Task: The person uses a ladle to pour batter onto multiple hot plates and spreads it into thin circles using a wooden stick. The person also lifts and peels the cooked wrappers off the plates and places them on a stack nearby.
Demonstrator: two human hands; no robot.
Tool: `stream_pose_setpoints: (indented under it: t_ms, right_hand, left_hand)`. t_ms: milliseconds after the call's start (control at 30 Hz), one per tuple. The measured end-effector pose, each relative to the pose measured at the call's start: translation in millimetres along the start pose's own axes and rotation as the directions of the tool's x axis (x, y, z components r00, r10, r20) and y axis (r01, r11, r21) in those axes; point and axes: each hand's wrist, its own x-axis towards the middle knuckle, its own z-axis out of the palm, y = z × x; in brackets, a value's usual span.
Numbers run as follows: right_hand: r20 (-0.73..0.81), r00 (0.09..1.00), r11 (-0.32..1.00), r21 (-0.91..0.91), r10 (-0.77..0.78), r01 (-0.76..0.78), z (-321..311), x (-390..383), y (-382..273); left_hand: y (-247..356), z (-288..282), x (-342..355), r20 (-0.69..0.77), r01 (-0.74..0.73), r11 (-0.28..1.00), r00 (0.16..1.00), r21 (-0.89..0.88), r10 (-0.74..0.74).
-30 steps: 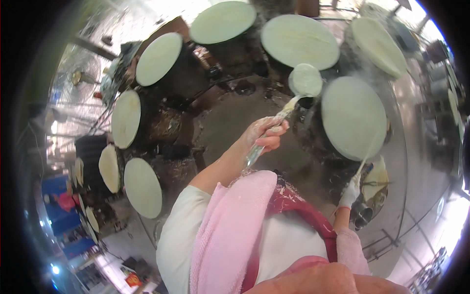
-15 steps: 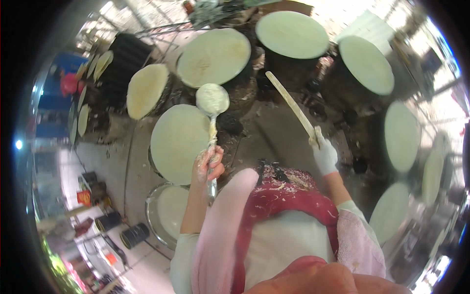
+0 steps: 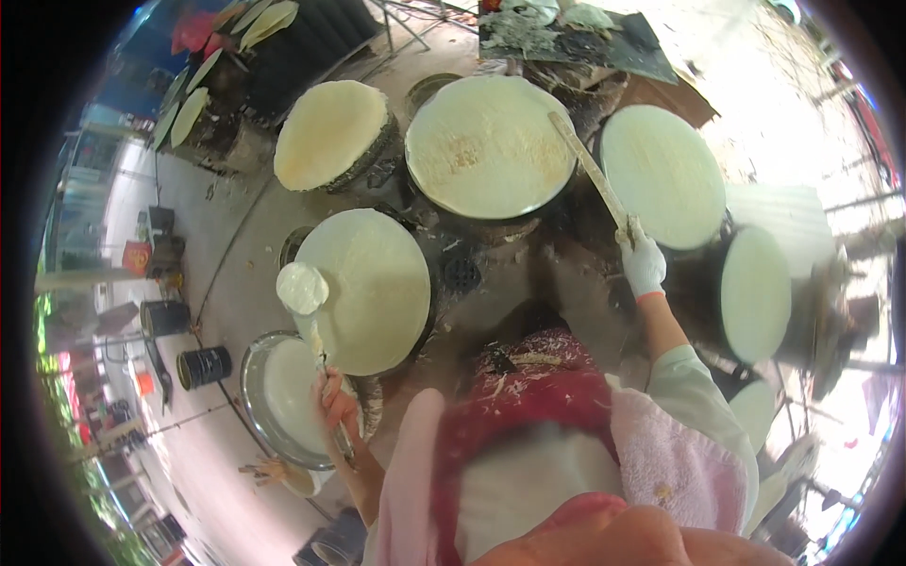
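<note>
My left hand [image 3: 336, 401] grips the metal handle of a large ladle [image 3: 302, 290] with white batter in it, over the near left round griddle [image 3: 368, 283] coated with pale batter. Beside it is a steel basin [image 3: 297, 396] of white liquid, partly behind my arm. My right hand [image 3: 645, 257], in a white glove, grips a long flat wooden stick [image 3: 590, 165]; its tip lies over the rim of the back middle griddle [image 3: 481, 151], whose white coat has browned patches. The right round griddle [image 3: 665, 179] is just beyond the stick.
More coated rounds stand at back left [image 3: 328, 132], right [image 3: 755, 292] and far left [image 3: 189, 116]. Debris lies on a dark board [image 3: 632, 47] at the back. A black bucket [image 3: 203, 368] stands on the left floor. Another person's hand [image 3: 269, 472] shows below the basin.
My view has swung leftward round the ring of griddles. The ladle has moved lower and leftward, toward the basin. The stick's tip has moved up to the back middle griddle.
</note>
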Motion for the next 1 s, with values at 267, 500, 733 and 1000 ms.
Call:
stream_pose_setpoints:
  t_ms: [267, 500, 733, 1000]
  right_hand:
    - [0.202, 0.932, 0.884, 0.427, -0.3, 0.192, -16.2, 204.8, -72.5]
    - [0.242, 0.836, 0.862, 0.271, -0.492, 0.429, 23.9, 318.5, -180.4]
    - [0.217, 0.727, 0.701, 0.54, -0.652, 0.467, 7.5, 301.1, -223.5]
    - [0.211, 0.652, 0.631, 0.577, -0.728, 0.518, -122.0, 218.0, -353.2]
  left_hand:
    - [-57.4, 24.2, -36.1, -0.155, -0.41, 0.901, 0.908, -0.139, 0.389]
    - [-84.1, 67.6, -41.6, -0.201, -0.399, 0.889, 0.911, -0.226, 0.359]
    - [-67.5, 51.4, -57.1, -0.209, -0.394, 0.861, 0.917, -0.321, 0.341]
    - [-31.3, -8.3, -73.1, -0.431, -0.525, 0.821, 0.809, -0.225, 0.399]
